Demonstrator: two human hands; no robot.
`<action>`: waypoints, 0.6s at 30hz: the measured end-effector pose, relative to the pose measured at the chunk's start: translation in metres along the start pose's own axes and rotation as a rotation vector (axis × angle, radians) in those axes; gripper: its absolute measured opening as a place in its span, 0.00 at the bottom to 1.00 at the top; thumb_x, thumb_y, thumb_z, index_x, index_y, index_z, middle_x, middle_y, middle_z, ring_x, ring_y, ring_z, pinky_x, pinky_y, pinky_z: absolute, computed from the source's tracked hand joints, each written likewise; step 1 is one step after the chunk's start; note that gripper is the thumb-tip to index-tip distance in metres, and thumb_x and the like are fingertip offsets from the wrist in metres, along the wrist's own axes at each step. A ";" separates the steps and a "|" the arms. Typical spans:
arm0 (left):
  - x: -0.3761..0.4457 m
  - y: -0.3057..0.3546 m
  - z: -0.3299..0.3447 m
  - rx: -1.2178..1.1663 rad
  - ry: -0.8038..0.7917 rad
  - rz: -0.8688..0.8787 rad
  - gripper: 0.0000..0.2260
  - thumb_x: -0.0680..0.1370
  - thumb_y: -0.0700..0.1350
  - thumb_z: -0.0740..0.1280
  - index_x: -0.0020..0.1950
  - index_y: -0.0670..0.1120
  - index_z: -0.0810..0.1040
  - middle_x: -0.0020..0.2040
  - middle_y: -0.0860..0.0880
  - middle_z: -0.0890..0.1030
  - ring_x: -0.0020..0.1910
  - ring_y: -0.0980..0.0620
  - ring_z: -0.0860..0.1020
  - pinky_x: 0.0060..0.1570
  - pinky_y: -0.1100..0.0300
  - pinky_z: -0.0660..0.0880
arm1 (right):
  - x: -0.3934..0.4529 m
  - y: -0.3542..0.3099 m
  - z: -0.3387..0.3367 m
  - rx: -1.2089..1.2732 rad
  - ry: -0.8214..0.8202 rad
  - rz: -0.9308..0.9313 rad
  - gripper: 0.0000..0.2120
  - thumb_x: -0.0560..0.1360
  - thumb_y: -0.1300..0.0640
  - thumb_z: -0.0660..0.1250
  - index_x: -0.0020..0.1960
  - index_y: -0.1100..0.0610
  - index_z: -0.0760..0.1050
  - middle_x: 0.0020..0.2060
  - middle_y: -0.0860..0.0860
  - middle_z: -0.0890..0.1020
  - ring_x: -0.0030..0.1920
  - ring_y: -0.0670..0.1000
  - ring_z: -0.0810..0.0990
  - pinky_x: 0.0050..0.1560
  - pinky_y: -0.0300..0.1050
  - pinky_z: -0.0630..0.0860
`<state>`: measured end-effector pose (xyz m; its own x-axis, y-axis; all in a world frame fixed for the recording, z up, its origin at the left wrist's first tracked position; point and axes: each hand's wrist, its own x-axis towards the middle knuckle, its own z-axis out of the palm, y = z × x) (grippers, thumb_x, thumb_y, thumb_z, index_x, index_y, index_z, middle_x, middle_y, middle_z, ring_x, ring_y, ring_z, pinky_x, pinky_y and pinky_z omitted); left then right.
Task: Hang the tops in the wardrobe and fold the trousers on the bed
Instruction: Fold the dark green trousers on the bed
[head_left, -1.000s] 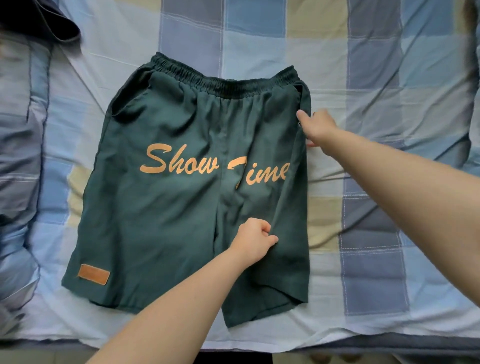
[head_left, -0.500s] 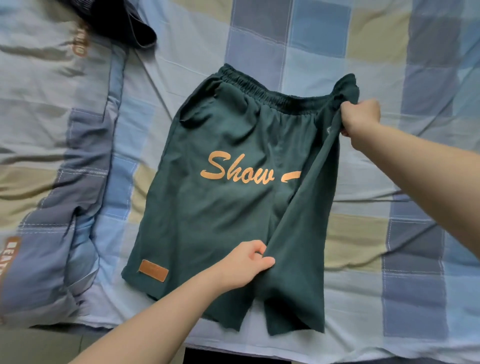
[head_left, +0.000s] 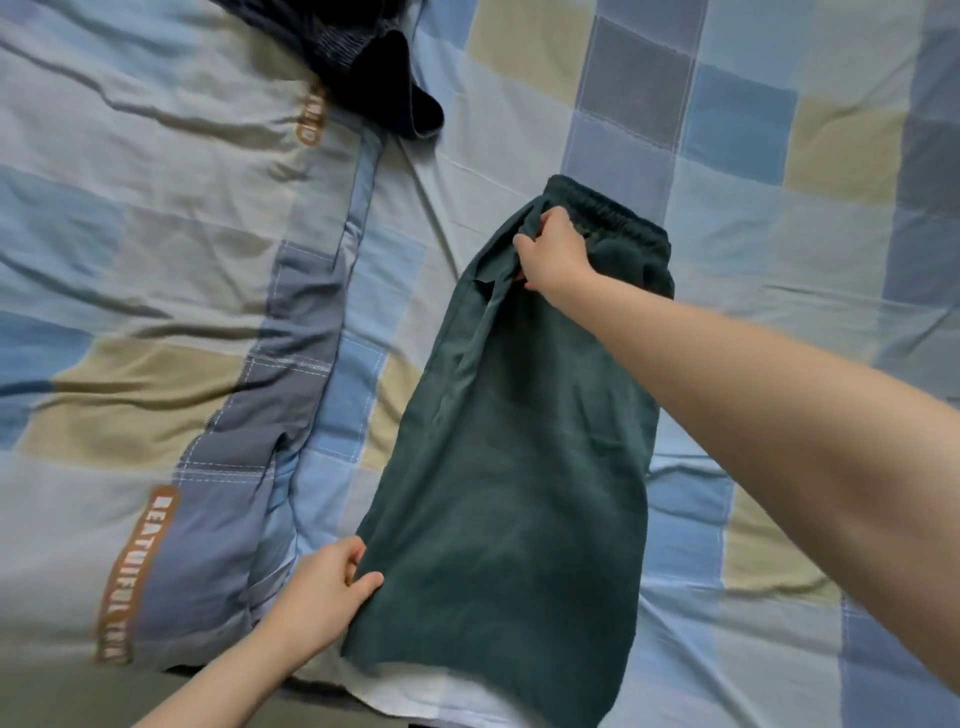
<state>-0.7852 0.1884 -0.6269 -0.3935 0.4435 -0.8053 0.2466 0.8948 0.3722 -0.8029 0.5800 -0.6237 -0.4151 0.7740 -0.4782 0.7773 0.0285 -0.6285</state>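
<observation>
The dark green shorts (head_left: 524, 467) lie on the bed, folded in half lengthwise, one leg over the other, elastic waistband at the far end. The printed lettering is hidden inside the fold. My right hand (head_left: 553, 254) grips the fabric at the waist's left edge. My left hand (head_left: 324, 592) pinches the hem corner at the near left of the shorts.
The checked blue, grey and beige bed sheet (head_left: 753, 218) spreads under the shorts. A folded quilt (head_left: 156, 312) with orange lettering lies to the left. A dark navy garment (head_left: 363, 57) sits at the far top. The bed's near edge (head_left: 441, 706) runs just below the hem.
Both hands carried the right half of the shorts over to the left, closing the fold and covering the lettering. The view shifted left.
</observation>
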 end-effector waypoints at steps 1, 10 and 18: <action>0.004 -0.007 -0.001 0.005 0.014 -0.024 0.17 0.75 0.45 0.71 0.35 0.47 0.64 0.25 0.52 0.66 0.28 0.55 0.62 0.31 0.62 0.61 | 0.003 -0.001 0.007 -0.028 -0.040 0.009 0.12 0.79 0.56 0.61 0.58 0.61 0.66 0.52 0.58 0.76 0.51 0.58 0.79 0.52 0.58 0.78; 0.020 -0.010 0.001 -0.078 -0.002 -0.021 0.10 0.72 0.50 0.73 0.39 0.54 0.72 0.29 0.53 0.71 0.31 0.56 0.71 0.34 0.59 0.68 | 0.030 0.001 -0.002 -0.702 0.055 -0.406 0.28 0.72 0.72 0.57 0.68 0.54 0.63 0.59 0.59 0.68 0.51 0.61 0.72 0.40 0.52 0.71; 0.023 -0.007 -0.004 -0.064 0.235 0.065 0.18 0.73 0.46 0.74 0.33 0.54 0.65 0.35 0.54 0.72 0.35 0.53 0.71 0.37 0.58 0.66 | 0.056 -0.012 -0.020 -1.065 0.203 -0.417 0.15 0.70 0.69 0.65 0.50 0.58 0.63 0.62 0.62 0.64 0.56 0.62 0.66 0.42 0.52 0.63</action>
<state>-0.7995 0.1923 -0.6465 -0.5754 0.4931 -0.6525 0.2247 0.8624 0.4536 -0.8257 0.6351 -0.6310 -0.7242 0.6636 -0.1875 0.6424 0.7481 0.1664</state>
